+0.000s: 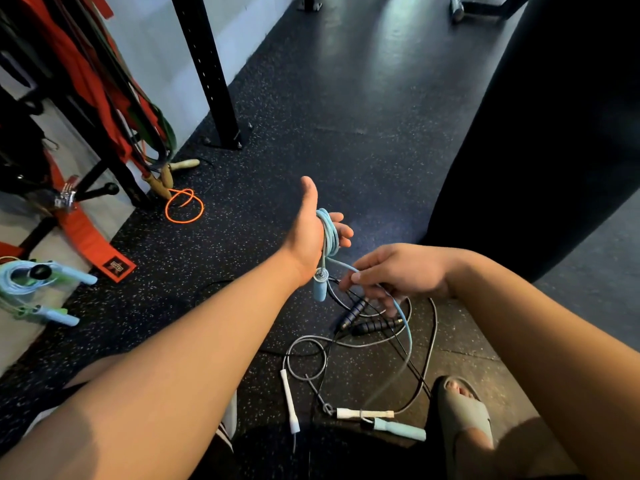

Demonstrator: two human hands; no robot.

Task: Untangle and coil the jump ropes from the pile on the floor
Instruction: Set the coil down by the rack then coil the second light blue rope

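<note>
A light blue jump rope (329,234) is wound in several loops around my left hand (311,230), whose thumb points up and fingers curl over the coil. One blue handle (320,285) hangs below that wrist. My right hand (394,271) pinches the same rope's free length, which runs down to its other blue handle (398,428) on the floor. Under my hands lies a tangle: a black rope with two black handles (367,322) and a grey rope (420,368) with white handles (289,400).
Coiled blue and green ropes (38,289) lie at the left edge. An orange rope (184,206) with wooden handles lies by a black rack post (214,74). Red straps hang at left. A black punching bag (540,133) stands right. My sandalled foot (464,414) is beside the pile.
</note>
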